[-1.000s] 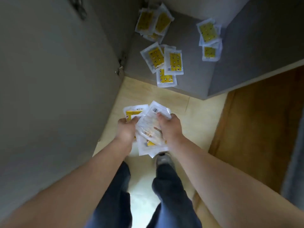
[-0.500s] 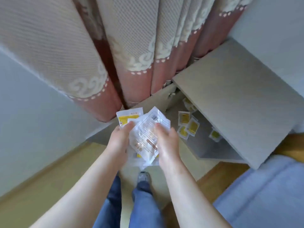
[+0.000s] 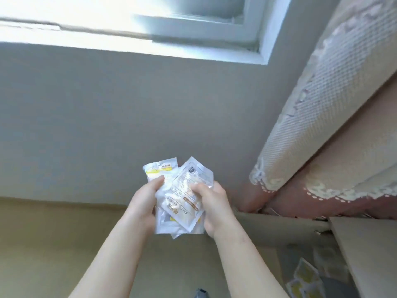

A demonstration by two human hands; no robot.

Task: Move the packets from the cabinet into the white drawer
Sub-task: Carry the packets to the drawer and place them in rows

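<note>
- A bundle of packets [image 3: 182,197] is held in front of the body, just below the middle of the view toward 6 o'clock, clear of the floor and the wall.
- The bundle is gripped from both sides. The left hand [image 3: 144,203] is curled round its 9 o'clock edge, with the thumb laid on the front of a yellow-marked packet.
- The right hand [image 3: 213,206] is closed on the 3 o'clock edge, its fingertips [image 3: 196,188] pressed onto the topmost printed packet.
- The packets in the bundle are fanned unevenly; two corners stick up toward 12 o'clock and the lower edges hang below the palms.
- More yellow packets [image 3: 305,275] are seen at 5 o'clock, lying inside the open cabinet [image 3: 365,250]; they are blurred and cannot be counted.
- The white drawer is not shown in this view.
- A lace-edged curtain [image 3: 322,108] is hung from 2 to 4 o'clock, over a reddish under-layer.
- A bright window [image 3: 193,26] is seen at 12 o'clock above a grey wall [image 3: 96,125].
- A pale floor [image 3: 53,244] is spread at 8 o'clock, and the tip of a shoe [image 3: 202,294] is seen at 6 o'clock.
</note>
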